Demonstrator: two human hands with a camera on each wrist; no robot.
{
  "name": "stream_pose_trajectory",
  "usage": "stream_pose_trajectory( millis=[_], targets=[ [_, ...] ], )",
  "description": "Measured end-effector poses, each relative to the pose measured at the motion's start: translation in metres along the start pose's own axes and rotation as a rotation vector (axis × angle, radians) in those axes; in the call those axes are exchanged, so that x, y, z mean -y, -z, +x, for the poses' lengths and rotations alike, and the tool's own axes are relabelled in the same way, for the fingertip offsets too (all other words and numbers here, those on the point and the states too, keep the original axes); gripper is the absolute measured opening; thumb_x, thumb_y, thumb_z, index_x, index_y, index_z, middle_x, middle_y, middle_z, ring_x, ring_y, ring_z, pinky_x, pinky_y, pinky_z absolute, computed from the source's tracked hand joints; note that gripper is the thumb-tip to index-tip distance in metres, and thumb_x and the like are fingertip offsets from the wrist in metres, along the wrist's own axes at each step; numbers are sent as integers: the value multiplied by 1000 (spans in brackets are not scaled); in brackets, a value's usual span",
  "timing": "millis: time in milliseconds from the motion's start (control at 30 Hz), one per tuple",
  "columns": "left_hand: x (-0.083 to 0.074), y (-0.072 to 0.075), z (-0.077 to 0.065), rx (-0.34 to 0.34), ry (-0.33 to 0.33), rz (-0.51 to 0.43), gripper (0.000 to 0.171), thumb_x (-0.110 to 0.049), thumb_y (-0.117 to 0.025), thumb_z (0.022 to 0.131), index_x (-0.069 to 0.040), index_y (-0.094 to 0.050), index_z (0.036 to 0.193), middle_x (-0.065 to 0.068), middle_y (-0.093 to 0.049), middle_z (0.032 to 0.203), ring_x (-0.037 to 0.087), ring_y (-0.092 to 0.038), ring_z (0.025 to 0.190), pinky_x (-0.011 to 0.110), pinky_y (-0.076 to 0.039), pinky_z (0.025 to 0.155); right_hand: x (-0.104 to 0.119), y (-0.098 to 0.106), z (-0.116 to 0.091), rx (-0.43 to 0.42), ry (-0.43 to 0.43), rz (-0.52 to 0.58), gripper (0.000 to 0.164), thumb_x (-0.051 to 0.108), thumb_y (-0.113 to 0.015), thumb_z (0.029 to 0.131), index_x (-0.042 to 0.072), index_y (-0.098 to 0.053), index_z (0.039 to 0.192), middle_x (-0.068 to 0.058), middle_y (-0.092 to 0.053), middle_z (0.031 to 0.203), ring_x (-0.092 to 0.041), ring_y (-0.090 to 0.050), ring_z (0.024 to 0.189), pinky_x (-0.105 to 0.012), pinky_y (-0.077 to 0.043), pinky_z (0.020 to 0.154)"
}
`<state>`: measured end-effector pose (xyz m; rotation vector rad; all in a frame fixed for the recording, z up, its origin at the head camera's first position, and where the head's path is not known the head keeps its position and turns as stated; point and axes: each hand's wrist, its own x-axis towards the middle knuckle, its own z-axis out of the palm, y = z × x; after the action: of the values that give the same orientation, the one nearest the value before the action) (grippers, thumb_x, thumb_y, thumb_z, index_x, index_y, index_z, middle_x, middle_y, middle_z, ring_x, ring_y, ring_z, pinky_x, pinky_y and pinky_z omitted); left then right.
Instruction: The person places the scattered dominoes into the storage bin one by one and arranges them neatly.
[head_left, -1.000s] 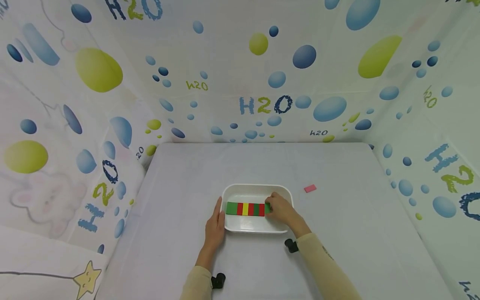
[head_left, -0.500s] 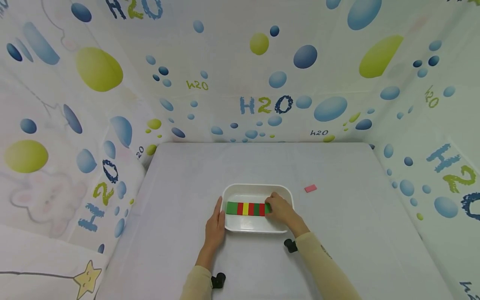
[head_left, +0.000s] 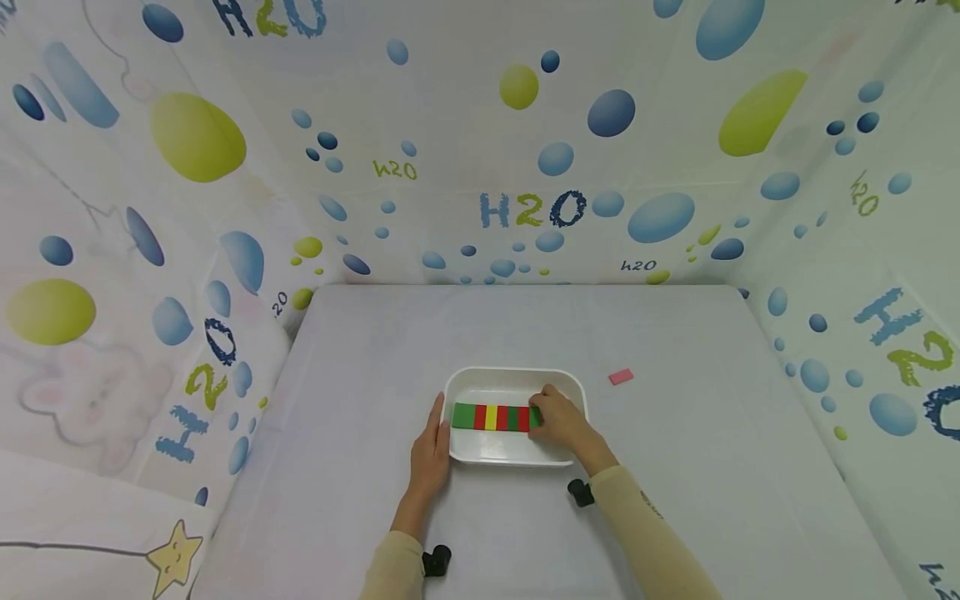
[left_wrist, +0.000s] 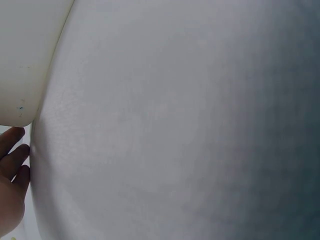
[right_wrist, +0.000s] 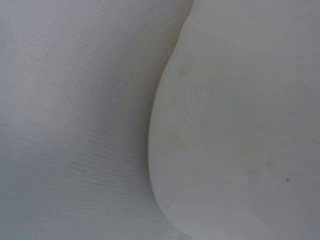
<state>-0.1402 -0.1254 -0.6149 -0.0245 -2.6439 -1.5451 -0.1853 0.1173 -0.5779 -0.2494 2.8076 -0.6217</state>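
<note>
A white rectangular tray (head_left: 510, 454) stands on the table, with a row of flat coloured tiles (head_left: 491, 417) lying edge to edge across its middle. Green, red and yellow show in the row. At the row's right end my right hand (head_left: 566, 421) reaches over the tray and pinches a green tile (head_left: 535, 416), partly hidden by the fingers. My left hand (head_left: 430, 457) rests along the tray's left side with its fingers extended; in the left wrist view its fingertips (left_wrist: 19, 132) meet the tray's edge (left_wrist: 37, 95). Only the tray wall (right_wrist: 225, 115) and cloth appear in the right wrist view.
A lone pink-red tile (head_left: 621, 377) lies on the white table cloth (head_left: 360, 350), right of the tray's far corner. Printed curtains (head_left: 525, 142) enclose the table at the back and sides. A black wrist camera (head_left: 437, 561) sits beside the left sleeve.
</note>
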Motion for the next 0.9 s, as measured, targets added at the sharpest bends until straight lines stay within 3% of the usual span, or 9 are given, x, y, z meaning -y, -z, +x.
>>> stream_pose_trajectory(
  millis=[433,900],
  targets=[
    [0,-1,0,-6,-10,4,50,-26,-35,106,-19,-30,155,11,-41,153,34,-42,139,54,-36,113,0,4,-3,-25,20,-56,64,24,-87,73,6,-61,129,-11,-53,120,-20,-55,95,-35,-55,93],
    [2,-1,0,4,-11,5,50,-28,-34,107,-19,-29,155,11,-40,154,33,-40,141,52,-34,115,0,30,-14,-146,123,25,61,24,-85,75,8,-61,129,-9,-58,114,-14,-58,81,-26,-54,70]
  ],
)
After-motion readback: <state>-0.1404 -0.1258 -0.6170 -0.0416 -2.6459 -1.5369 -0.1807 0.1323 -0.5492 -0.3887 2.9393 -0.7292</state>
